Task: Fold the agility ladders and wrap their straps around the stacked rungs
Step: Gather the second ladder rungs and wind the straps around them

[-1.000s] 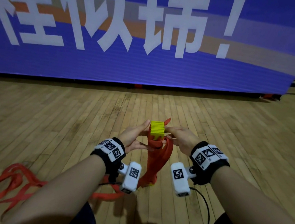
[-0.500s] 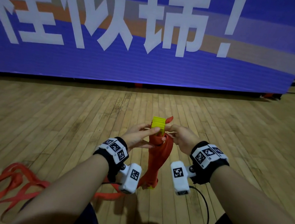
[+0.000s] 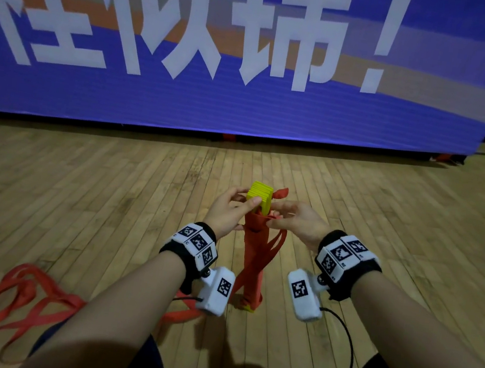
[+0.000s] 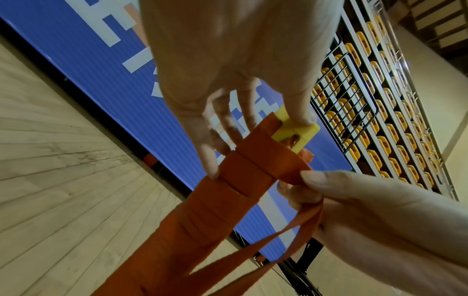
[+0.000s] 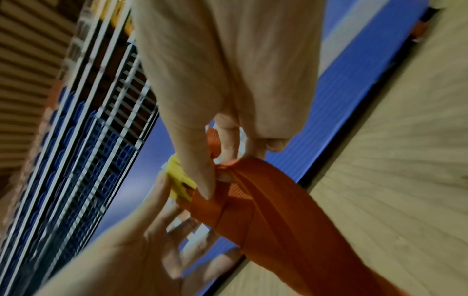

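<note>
A stack of yellow rungs (image 3: 260, 194) stands on end on the wooden floor, most of its length wound in orange strap (image 3: 253, 254). My left hand (image 3: 242, 207) grips the stack's top from the left; in the left wrist view its thumb lies on the yellow rungs (image 4: 296, 130) and a finger on the strap windings (image 4: 243, 180). My right hand (image 3: 275, 216) pinches the strap at the top right of the windings. In the right wrist view, the right hand (image 5: 235, 166) holds the strap (image 5: 266, 200) beside the rungs (image 5: 179, 180). A slack loop (image 4: 298, 226) hangs below it.
A second run of loose orange strap (image 3: 22, 299) lies tangled on the floor at my lower left. A big blue screen (image 3: 246, 106) with white characters walls off the far side. A black cable (image 3: 349, 348) trails from my right wrist.
The strap loop bulging at the stack's right has been drawn in narrower. My left hand has moved up from the stack's side onto its top end.
</note>
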The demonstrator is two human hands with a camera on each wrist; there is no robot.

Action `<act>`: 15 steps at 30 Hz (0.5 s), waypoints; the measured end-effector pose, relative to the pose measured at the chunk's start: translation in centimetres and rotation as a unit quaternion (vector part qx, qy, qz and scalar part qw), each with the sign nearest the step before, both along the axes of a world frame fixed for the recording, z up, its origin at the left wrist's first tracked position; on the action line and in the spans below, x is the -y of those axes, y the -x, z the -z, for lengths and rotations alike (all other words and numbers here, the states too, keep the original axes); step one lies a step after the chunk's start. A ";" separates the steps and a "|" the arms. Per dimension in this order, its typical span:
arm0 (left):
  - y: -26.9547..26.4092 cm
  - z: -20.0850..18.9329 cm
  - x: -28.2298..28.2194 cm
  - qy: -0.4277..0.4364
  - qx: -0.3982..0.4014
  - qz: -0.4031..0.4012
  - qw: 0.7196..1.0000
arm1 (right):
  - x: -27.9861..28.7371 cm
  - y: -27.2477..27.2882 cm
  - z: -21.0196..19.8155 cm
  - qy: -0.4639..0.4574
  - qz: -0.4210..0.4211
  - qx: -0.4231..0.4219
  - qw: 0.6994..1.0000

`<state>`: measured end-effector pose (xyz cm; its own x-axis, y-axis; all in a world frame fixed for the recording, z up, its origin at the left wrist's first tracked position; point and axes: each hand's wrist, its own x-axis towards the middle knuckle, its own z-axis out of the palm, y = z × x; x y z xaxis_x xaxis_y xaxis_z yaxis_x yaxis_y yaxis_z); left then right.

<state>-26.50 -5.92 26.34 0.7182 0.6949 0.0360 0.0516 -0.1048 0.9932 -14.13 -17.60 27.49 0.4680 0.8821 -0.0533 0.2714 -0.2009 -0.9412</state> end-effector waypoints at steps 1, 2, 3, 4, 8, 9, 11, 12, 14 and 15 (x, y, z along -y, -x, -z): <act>-0.1 0.1 -0.1 -0.002 0.013 -0.001 1.000 | -0.1 0.0 0.0 -0.001 0.000 0.022 1.000; -0.3 0.2 -0.1 -0.001 0.021 0.000 1.000 | -0.3 -0.1 0.2 -0.005 0.003 0.042 0.999; -0.3 0.3 -0.1 0.002 0.026 0.002 1.000 | -0.3 -0.2 0.3 -0.011 0.005 0.055 0.998; -0.4 0.4 -0.1 0.003 0.032 0.001 0.999 | -0.4 -0.3 0.4 -0.015 0.006 0.065 0.998; -0.3 0.6 -0.3 -0.005 0.047 0.011 0.999 | -0.6 -0.7 0.7 -0.025 -0.008 0.122 0.992; -0.3 0.7 -0.4 -0.013 0.047 0.017 0.999 | -0.7 -0.8 0.8 -0.026 -0.009 0.132 0.991; -0.5 1.0 -0.6 -0.038 0.041 0.023 0.998 | -0.7 -0.6 0.6 -0.027 -0.016 0.145 0.989; -0.6 1.2 -0.7 -0.058 0.032 0.018 0.998 | -0.8 -0.5 0.6 -0.026 -0.022 0.154 0.987; -0.7 1.6 -0.9 -0.102 0.020 -0.016 0.994 | -1.0 -0.1 0.6 -0.013 -0.032 0.189 0.981; -0.8 1.7 -1.0 -0.115 0.021 -0.040 0.992 | -1.1 0.0 0.7 -0.005 -0.031 0.208 0.978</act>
<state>-25.74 -4.93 24.68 0.6562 0.7190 0.2289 0.0287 -0.3270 0.9446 -14.10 -16.46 26.76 0.3926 0.9091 0.1392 0.6421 -0.1626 -0.7492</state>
